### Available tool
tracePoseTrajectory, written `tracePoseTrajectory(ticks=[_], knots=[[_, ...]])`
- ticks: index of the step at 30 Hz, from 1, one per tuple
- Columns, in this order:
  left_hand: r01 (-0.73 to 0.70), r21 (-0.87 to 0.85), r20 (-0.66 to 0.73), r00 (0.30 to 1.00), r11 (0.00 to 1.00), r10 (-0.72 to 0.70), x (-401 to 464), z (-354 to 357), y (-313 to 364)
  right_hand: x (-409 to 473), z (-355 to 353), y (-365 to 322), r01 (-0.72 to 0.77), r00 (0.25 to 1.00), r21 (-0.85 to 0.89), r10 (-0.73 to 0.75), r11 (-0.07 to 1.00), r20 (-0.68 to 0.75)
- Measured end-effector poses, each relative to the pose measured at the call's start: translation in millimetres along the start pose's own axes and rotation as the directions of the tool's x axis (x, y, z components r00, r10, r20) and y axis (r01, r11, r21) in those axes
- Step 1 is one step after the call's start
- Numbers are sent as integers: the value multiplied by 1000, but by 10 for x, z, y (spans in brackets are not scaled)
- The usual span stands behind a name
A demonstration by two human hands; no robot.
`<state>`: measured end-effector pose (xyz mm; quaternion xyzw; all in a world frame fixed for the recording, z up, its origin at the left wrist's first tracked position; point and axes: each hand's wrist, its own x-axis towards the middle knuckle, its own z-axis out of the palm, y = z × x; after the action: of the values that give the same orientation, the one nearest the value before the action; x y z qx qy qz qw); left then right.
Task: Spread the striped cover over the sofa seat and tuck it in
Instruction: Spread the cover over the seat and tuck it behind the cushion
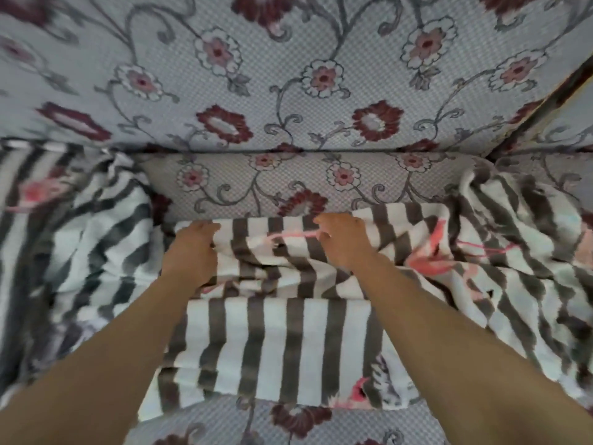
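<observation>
While the striped cover lies rumpled on the sofa seat, the left hand and right hand each clutch its far edge, bare seat just beyond them.

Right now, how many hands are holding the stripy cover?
2. The left hand grips the cover at its far edge near the middle of the seat; the right hand grips the same edge just to its right.
</observation>
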<state>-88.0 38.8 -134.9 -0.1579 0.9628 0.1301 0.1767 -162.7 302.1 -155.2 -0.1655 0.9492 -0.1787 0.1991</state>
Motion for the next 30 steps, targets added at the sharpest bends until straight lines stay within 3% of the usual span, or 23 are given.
tracePoseTrajectory(ticks=[4,7,10,12,14,17,19,22,26,30], knots=[[16,68,-2,1000,998,-16,180,-2,-515,450,272,-263,-57,998,-231,62,971,14],[-17,94,23,1000,995,15,315,49,-782,622,365,-263,16,977,-378,66,926,202],[-39,156,130,991,987,19,343,106,-869,633,321,-287,67,929,-174,1,982,369],[-44,203,170,985,978,9,334,140,-798,594,184,-256,-18,968,-106,44,994,246],[-49,194,124,992,980,25,360,93,-593,576,-22,-168,-126,992,-184,125,975,-17],[-177,-45,-122,978,983,170,467,-41,-59,523,-427,124,-419,874,-109,369,901,-315],[-308,-157,-218,938,938,271,531,-107,286,429,-672,385,-583,770,-84,516,808,-377],[-332,-174,-145,940,927,310,608,-92,519,218,-844,637,-681,721,-195,600,705,-346],[-305,-130,-93,951,943,295,680,-9,366,98,-678,645,-629,774,-345,599,696,-203],[-253,-57,-147,959,966,242,876,-6,81,290,-344,409,-350,936,-367,337,862,-101]])
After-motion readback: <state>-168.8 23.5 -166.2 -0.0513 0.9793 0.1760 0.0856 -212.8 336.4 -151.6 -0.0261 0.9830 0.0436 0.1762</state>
